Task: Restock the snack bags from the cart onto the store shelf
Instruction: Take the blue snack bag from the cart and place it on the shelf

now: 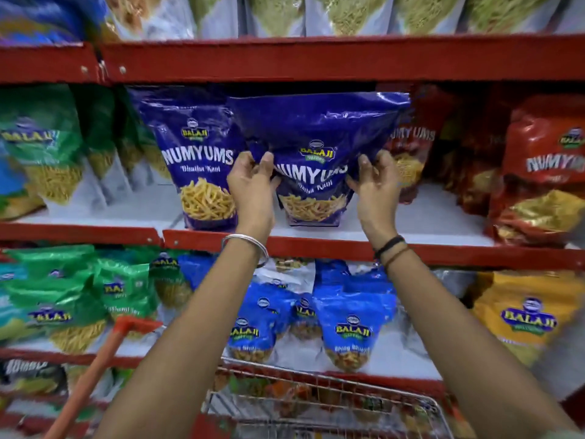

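A purple Numyums snack bag (316,144) stands on the middle shelf (316,245), its top bent forward under the shelf above. My left hand (251,185) pinches its left edge and my right hand (375,185) grips its right edge. Another purple Numyums bag (198,160) stands upright right beside it on the left. The wire cart (316,403) sits below my arms with several snack bags inside, blurred.
Green bags (47,147) fill the shelf's left part and red bags (538,172) the right. Bare white shelf floor shows between the held bag and the red ones. Blue, green and yellow bags line the lower shelf. The cart's orange handle (95,375) rises at lower left.
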Action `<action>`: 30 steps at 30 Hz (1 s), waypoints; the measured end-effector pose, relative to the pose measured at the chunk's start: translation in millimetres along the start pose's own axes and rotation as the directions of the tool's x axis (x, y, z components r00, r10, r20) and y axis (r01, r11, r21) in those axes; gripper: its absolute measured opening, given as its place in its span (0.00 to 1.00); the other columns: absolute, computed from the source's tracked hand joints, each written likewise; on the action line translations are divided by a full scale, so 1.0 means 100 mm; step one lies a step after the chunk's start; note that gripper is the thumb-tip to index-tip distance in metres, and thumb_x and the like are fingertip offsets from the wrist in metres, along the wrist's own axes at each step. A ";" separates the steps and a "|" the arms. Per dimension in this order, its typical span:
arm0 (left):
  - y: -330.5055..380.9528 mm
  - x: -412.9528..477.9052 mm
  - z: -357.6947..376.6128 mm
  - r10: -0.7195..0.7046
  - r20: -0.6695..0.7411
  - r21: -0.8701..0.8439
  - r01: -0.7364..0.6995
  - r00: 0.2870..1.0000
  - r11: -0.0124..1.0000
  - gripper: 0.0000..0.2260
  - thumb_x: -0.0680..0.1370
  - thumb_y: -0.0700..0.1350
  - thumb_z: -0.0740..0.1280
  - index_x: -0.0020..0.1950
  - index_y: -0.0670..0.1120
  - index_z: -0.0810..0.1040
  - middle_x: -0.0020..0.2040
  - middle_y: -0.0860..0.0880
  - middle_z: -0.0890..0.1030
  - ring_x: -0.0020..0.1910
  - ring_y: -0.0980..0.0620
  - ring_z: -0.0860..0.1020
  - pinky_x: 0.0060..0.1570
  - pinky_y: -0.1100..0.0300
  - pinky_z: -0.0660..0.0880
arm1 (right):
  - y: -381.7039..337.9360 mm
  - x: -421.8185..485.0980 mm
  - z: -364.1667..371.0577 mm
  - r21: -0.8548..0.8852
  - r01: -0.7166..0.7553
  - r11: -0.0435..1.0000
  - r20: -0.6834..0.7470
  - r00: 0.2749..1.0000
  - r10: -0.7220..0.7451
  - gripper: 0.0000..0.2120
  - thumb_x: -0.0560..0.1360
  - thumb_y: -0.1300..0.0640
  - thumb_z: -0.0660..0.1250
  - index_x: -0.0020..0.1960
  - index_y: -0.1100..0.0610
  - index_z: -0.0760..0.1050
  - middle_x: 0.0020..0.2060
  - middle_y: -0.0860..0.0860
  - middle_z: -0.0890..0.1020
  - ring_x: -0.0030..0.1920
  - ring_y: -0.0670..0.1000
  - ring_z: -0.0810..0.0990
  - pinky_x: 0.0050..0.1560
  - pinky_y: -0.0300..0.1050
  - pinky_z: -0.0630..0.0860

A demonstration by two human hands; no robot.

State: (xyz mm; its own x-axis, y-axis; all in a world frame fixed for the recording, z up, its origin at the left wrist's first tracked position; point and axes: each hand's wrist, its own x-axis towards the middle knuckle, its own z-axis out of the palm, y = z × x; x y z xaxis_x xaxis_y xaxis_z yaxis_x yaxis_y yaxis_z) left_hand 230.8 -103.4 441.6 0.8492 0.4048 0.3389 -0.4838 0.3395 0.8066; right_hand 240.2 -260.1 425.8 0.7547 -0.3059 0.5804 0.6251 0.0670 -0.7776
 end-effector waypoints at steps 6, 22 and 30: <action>-0.40 0.61 0.06 0.052 0.008 0.283 -0.052 0.999 0.958 0.13 0.76 0.41 0.63 0.33 0.50 0.66 0.33 0.50 0.70 0.39 0.51 0.71 0.46 0.50 0.78 | 0.54 0.36 0.16 -0.151 -0.073 0.986 -0.020 0.997 0.071 0.03 0.79 0.61 0.56 0.48 0.56 0.67 0.46 0.53 0.73 0.48 0.48 0.75 0.56 0.56 0.79; -0.89 0.75 -0.20 -0.408 0.147 0.659 0.219 0.901 0.720 0.31 0.73 0.68 0.40 0.74 0.57 0.49 0.78 0.48 0.53 0.75 0.43 0.55 0.73 0.41 0.57 | 0.97 0.40 -0.03 -0.340 -0.506 0.793 0.141 0.806 0.575 0.37 0.71 0.29 0.45 0.69 0.52 0.65 0.68 0.56 0.73 0.66 0.57 0.72 0.70 0.59 0.66; -0.67 0.51 -0.50 -0.457 0.285 0.682 0.158 0.842 0.714 0.33 0.72 0.69 0.38 0.74 0.57 0.45 0.78 0.49 0.51 0.75 0.45 0.56 0.73 0.41 0.56 | 0.75 0.07 -0.13 -0.307 -0.456 0.835 0.183 0.833 0.522 0.26 0.75 0.34 0.46 0.43 0.47 0.78 0.47 0.47 0.82 0.53 0.51 0.81 0.64 0.55 0.74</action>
State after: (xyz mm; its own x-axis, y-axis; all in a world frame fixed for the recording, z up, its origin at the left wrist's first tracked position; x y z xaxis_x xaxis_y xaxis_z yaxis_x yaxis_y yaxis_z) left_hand 295.6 -63.4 380.9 0.9970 -0.0558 0.0543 -0.0676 -0.2726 0.9597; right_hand 290.0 -269.4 367.9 0.9915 -0.0460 0.1220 0.1171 -0.0959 -0.9885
